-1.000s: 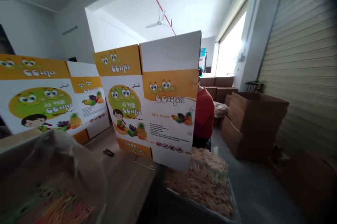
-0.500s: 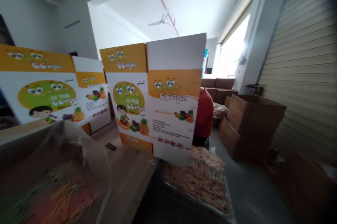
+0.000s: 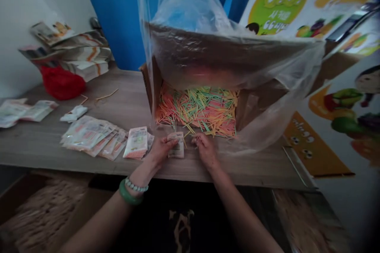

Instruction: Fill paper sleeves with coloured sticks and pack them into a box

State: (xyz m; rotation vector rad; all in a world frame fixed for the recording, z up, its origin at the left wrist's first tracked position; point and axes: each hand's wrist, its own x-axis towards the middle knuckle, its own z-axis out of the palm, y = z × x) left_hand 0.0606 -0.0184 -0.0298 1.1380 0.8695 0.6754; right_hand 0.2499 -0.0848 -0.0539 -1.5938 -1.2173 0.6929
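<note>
A small printed packet (image 3: 177,149) lies at the table's front part, pinched by my left hand (image 3: 160,151), whose thumb rests on its face. To its right my right hand (image 3: 207,152) is closed, fingertips together near the box opening; what they hold, if anything, is too small to name. Colourful thin sticks (image 3: 202,110) fill the open box (image 3: 237,47), which is lined with clear plastic. Left of my left hand sit a neat stack of packets (image 3: 137,141) and a fanned pile of packets (image 3: 89,134).
A red cloth bundle (image 3: 62,82) and stacked printed packaging (image 3: 86,57) are at the back left. Printed cartons (image 3: 279,3) stand at the right. Below the table's front edge (image 3: 190,174) are containers at left and right.
The view has swung from the room and cartons down to the table. Both my hands, the packets and the front of the stick-filled box now show.
</note>
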